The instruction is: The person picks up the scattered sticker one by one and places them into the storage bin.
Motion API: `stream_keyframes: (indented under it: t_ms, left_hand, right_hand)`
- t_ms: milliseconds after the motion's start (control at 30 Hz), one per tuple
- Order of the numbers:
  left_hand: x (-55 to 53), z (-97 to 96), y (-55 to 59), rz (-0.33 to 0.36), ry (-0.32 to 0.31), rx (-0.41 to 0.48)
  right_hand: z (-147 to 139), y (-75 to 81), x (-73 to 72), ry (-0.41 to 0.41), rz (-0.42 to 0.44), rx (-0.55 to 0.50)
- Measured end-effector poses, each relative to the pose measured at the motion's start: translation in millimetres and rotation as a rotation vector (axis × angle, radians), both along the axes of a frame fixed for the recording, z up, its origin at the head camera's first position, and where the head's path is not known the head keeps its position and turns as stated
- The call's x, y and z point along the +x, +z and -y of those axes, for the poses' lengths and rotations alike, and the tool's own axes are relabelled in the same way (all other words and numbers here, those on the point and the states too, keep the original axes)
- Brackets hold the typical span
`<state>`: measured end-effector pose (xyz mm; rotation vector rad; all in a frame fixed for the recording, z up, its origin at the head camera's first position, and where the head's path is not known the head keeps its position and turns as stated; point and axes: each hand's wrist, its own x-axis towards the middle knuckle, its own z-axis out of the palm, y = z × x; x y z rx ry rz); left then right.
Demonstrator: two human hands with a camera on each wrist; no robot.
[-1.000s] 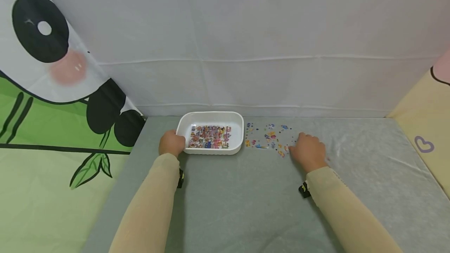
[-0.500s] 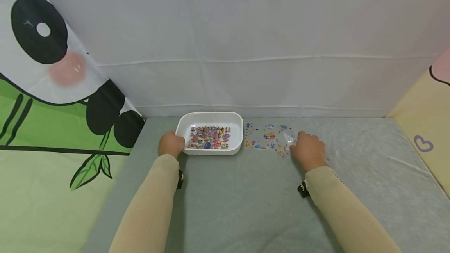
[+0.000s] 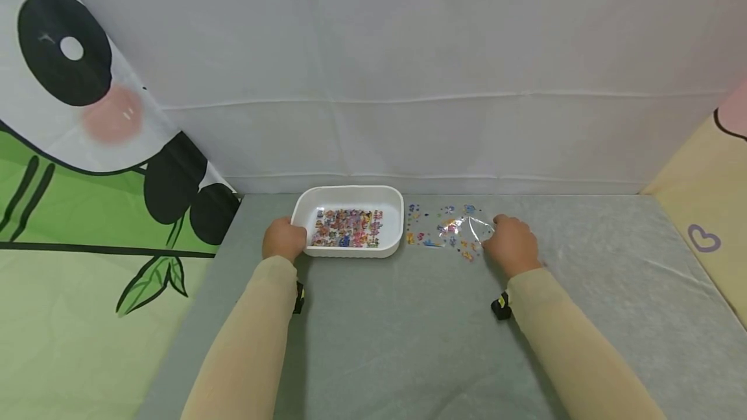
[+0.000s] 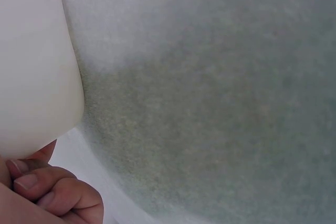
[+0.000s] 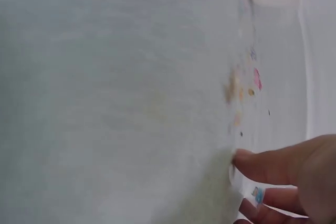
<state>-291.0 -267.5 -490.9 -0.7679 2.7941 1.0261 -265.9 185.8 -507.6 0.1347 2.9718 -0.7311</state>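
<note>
My left hand (image 3: 284,238) grips the left end of a white plastic tray (image 3: 350,252). In the left wrist view the tray's wall (image 4: 37,66) rises above the curled fingers (image 4: 73,192). Inside the tray lies a clear sheet densely covered with small colourful stickers (image 3: 348,229). Just right of the tray is a clear sticker sheet (image 3: 448,227) with scattered little figures. My right hand (image 3: 512,245) pinches its right edge, which bends up and shines. In the right wrist view the thumb (image 5: 268,167) and fingers are at the sheet's edge; part of the hand is cut off.
A grey cloth covers the table (image 3: 397,329). Along its back edge stands a white cloth wall (image 3: 438,135). Printed cartoon cloth (image 3: 169,336) hangs at the left, and a yellow one (image 3: 712,212) at the right.
The right edge of the clear sticker sheet has come up a little, and glare has spread over it. My right hand has shifted slightly up; the left hand and tray stay put.
</note>
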Motion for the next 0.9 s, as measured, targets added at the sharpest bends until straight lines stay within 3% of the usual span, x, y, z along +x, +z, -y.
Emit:
stream_keyframes:
  t_ms: [200, 367, 533, 767, 900]
  left_hand:
    - [0.3, -1.7, 3.0, 0.006, 0.002, -0.004]
    - [-1.1, -0.7, 1.2, 0.007, 0.002, -0.005]
    - [-2.3, 1.2, -1.3, 0.007, -0.001, -0.006]
    - [0.1, 0.7, 0.7, 0.019, 0.001, -0.010]
    - [1.2, -0.4, 2.3, 0.021, -0.001, -0.008]
  right_hand:
    - [-7.4, 3.4, -12.0, 0.022, 0.126, -0.064]
    - [-9.4, 6.5, -14.8, 0.016, 0.175, -0.088]
    - [-8.1, 8.7, -12.7, -0.011, 0.172, -0.129]
    - [-10.6, 5.1, -9.1, -0.018, 0.096, -0.164]
    - [-11.9, 5.5, -7.5, -0.014, 0.124, -0.216]
